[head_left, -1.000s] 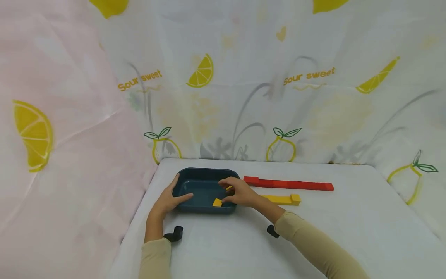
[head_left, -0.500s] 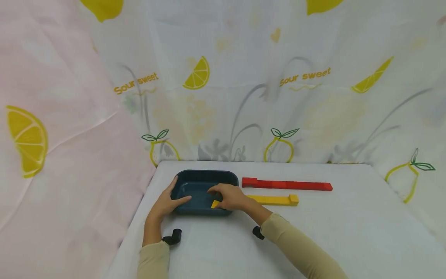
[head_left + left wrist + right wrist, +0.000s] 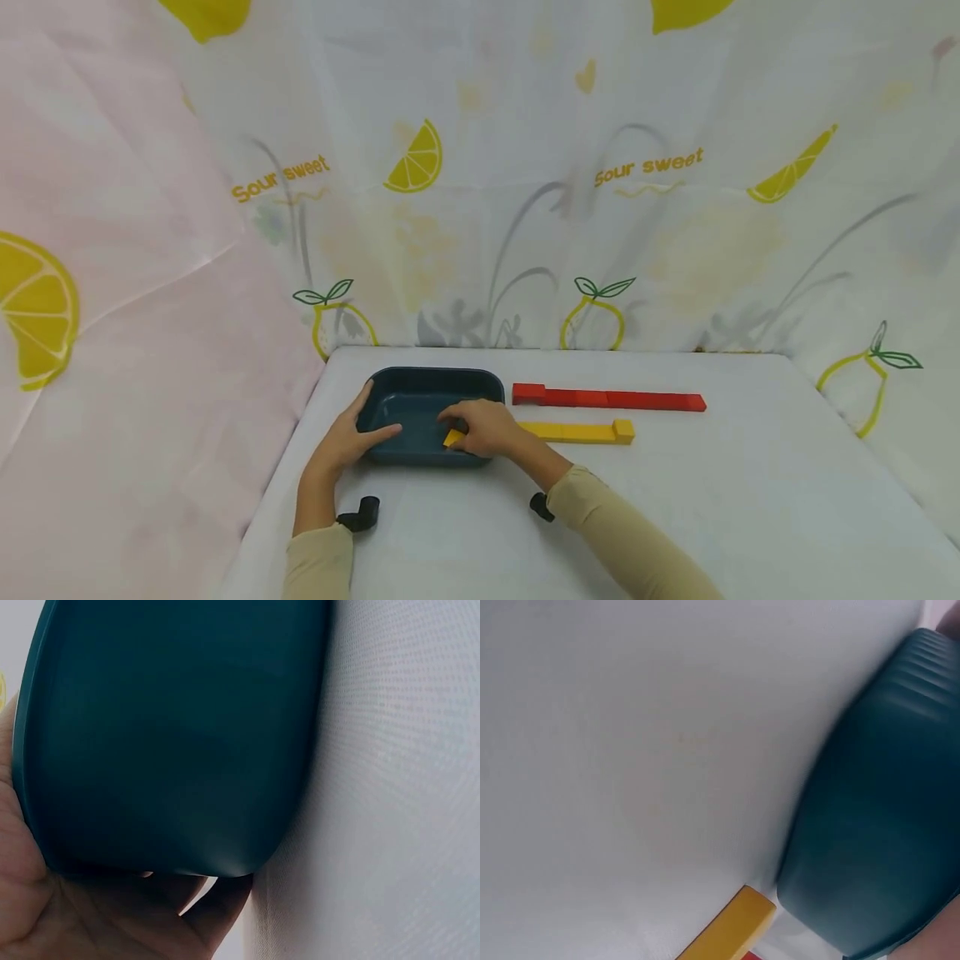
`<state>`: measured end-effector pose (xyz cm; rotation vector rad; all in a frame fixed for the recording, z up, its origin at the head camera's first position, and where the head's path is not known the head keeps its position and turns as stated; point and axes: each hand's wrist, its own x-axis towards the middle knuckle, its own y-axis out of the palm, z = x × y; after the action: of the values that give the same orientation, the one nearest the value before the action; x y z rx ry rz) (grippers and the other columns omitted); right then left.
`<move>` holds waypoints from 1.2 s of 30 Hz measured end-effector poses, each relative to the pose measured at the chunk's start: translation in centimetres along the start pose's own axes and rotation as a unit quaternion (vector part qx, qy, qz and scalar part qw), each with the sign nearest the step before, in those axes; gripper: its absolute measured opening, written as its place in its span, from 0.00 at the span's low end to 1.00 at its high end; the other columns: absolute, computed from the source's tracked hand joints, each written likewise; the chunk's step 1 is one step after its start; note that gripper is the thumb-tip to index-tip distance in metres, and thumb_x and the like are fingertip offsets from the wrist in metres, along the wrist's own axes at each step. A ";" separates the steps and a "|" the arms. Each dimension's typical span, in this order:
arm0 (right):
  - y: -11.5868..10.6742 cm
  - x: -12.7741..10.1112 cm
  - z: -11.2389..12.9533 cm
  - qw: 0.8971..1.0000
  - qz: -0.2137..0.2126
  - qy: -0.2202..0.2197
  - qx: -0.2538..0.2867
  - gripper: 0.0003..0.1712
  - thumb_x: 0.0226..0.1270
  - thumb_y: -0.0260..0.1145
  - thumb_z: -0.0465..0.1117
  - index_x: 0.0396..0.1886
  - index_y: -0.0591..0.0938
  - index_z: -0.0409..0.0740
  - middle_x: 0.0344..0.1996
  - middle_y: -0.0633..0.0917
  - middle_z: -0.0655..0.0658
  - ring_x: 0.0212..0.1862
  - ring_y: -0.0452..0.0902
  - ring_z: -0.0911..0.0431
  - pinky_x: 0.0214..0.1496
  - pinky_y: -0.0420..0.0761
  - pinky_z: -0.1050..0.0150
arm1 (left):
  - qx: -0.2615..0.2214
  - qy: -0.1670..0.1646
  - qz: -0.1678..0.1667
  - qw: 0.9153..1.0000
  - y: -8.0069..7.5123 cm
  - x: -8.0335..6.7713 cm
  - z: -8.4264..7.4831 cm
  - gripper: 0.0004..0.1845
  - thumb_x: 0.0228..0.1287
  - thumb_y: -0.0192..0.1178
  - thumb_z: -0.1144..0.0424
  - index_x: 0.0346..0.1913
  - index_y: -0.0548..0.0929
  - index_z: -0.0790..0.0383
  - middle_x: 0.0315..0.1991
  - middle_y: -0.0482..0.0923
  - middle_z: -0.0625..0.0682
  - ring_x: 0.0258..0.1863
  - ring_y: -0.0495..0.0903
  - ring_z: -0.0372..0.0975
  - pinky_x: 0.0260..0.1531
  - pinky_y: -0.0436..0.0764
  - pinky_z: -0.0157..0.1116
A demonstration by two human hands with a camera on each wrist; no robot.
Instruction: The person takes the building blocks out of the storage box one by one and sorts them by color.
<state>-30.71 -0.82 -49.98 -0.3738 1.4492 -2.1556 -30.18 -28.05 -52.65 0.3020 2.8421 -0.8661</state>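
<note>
A dark teal tray [image 3: 405, 405] stands on the white table, and its outer wall [image 3: 172, 735] fills much of the left wrist view. My left hand [image 3: 339, 440] grips its left end, thumb over the near rim and fingers along the outside. Over the tray's right part, my right hand [image 3: 486, 427] pinches a small yellow block [image 3: 453, 438] between thumb and fingers. The hand hides part of this block and the tray floor beneath it. In the right wrist view only a bit of the right hand [image 3: 937, 937] shows above the tray's rim.
Right of the tray lies a row of yellow blocks [image 3: 573, 432], with one block raised at its right end. Behind it runs a longer red row [image 3: 622, 401], raised at its left end. A patterned cloth [image 3: 487, 167] hangs behind the table.
The right hand has moved left and slightly down within the tray, closing its fingers on the yellow block. The left hand keeps its hold on the tray. The head view has shifted slightly.
</note>
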 end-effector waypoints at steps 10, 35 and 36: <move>0.5 0.1 0.5 0.997 -0.027 0.046 -0.064 0.25 0.52 0.75 0.64 0.44 0.86 0.56 0.36 0.82 0.56 0.33 0.73 0.63 0.32 0.74 0.72 | -0.022 -0.004 0.002 1.000 0.4 0.0 0.1 0.59 0.57 0.70 0.43 0.80 0.38 0.38 0.81 0.36 0.57 0.79 0.36 0.58 0.72 0.47 0.65; -0.3 0.0 -0.2 0.999 -0.030 0.016 0.040 0.20 0.61 0.72 0.53 0.50 0.79 0.54 0.45 0.86 0.52 0.36 0.74 0.61 0.40 0.76 0.70 | -0.022 -0.006 -0.003 1.000 0.0 0.2 -0.4 0.58 0.58 0.69 0.42 0.80 0.37 0.38 0.81 0.36 0.56 0.79 0.36 0.59 0.72 0.45 0.65; -0.2 0.0 -0.3 0.998 -0.032 0.016 0.043 0.20 0.61 0.72 0.53 0.49 0.79 0.54 0.45 0.86 0.53 0.36 0.74 0.61 0.40 0.76 0.71 | -0.025 -0.005 -0.003 1.000 0.1 0.2 -0.4 0.58 0.58 0.69 0.43 0.80 0.38 0.38 0.81 0.36 0.56 0.79 0.36 0.59 0.73 0.45 0.65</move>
<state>-30.88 -0.50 -49.86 -0.3612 1.3730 -2.2757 -30.39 -27.74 -52.38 0.2837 2.8520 -0.7945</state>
